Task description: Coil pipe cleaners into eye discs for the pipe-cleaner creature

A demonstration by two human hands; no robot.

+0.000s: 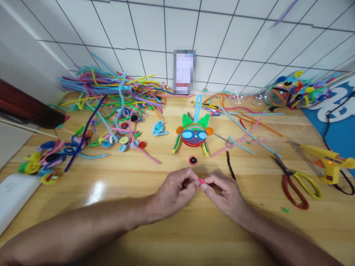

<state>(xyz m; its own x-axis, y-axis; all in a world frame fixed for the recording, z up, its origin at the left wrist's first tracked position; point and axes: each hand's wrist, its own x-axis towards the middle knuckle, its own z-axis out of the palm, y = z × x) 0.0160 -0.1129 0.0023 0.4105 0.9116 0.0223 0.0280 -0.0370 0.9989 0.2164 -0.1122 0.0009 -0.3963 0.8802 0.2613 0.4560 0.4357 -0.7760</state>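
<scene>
Between the fingertips of both hands is a small pink-red piece of pipe cleaner, mostly covered by the fingers. My left hand pinches its left side, and my right hand pinches the right side. Just beyond them lies a small coil with a black centre and a pink-red rim. Farther back sits a pipe-cleaner figure with green ears, light blue eyes, orange side coils and a light blue loop on top. A short black pipe cleaner lies beyond my right hand.
Scissors and a yellow glue gun lie at the right. Pipe cleaners are heaped at the back left, with coiled pieces nearer. A phone leans on the tiled wall. A white box-like object is far left.
</scene>
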